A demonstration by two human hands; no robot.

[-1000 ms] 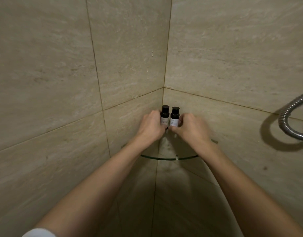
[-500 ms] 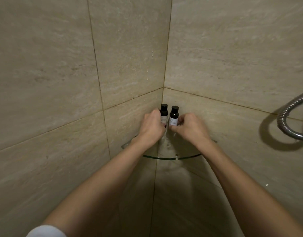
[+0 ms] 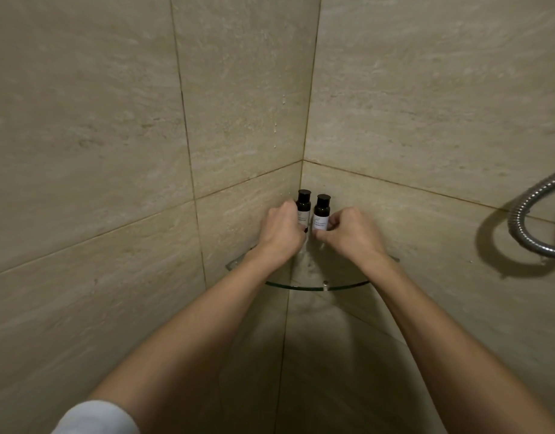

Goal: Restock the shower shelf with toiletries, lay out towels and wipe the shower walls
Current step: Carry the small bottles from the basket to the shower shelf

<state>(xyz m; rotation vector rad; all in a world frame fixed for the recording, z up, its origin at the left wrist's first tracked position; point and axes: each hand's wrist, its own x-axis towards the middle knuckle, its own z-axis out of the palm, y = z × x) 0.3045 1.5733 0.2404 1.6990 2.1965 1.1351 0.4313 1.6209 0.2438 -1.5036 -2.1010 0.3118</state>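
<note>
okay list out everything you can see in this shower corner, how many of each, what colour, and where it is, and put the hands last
small bottles: two, dark with black caps and white labels, upright side by side at the back of the shelf, in the corner.
glass corner shelf: one, clear, fixed where the two walls meet, below the hands.
wall tiles: large, beige stone-look, on both walls, with a few water drops near the corner.
shower hose: one, silver metal, looping on the right wall at the frame's edge.
sleeve: one, white, bottom left, on the left arm.
hands: two, bare; left hand grips the left bottle, right hand grips the right bottle.
</note>
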